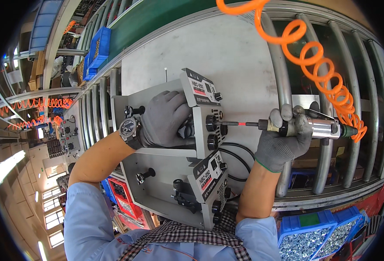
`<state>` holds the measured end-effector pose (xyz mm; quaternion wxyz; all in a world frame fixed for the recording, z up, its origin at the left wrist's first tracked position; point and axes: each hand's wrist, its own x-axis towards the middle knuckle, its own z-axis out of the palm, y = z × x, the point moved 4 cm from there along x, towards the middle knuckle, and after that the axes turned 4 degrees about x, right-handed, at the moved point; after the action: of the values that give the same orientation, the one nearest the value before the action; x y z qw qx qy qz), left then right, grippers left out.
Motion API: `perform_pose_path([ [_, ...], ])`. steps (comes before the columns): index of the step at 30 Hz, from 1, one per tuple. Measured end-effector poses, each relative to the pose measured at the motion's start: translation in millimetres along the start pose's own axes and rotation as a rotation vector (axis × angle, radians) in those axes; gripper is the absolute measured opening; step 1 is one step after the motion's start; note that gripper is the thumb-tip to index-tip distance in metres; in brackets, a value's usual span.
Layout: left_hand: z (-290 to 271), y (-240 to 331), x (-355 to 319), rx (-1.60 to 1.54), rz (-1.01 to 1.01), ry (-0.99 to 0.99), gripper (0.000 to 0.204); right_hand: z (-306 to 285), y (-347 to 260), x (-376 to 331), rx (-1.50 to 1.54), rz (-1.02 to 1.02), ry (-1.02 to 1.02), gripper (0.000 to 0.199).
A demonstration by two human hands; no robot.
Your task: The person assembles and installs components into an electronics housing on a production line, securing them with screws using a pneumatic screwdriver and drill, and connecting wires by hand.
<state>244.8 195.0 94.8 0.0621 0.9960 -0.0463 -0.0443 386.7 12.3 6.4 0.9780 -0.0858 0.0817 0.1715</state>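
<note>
Screwdriver (320, 128) in right hand (283, 141); blue bins (293, 222) hold hardware (303, 244).

Light-grey casing (201, 127), grey gloves (163, 122), orange hose (341, 99), checked apron (174, 235)

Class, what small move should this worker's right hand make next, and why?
Perhaps press the driver gently leftward: the right hand grips it, its bit lines up with the upper black socket, and the left hand is behind the panel.

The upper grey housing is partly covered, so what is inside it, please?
Inside the housing are a black fitting at left, the left hand and, beside it, part of a black component. Whatever lies beneath the hand is hidden.
</note>
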Motion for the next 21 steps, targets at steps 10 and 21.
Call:
perform_pose_path([
  [10,3.3,1.8,-4.0,-0.041,-0.058,0.124,0.055,-15.8,-7.4,5.2,-0.047,0.081,0.063,0.019],
  [21,13.3,-2.8,-5.9,-0.071,-0.033,0.053,0.056,9.6,6.0,2.0,0.067,0.282,-0.192,0.019],
])
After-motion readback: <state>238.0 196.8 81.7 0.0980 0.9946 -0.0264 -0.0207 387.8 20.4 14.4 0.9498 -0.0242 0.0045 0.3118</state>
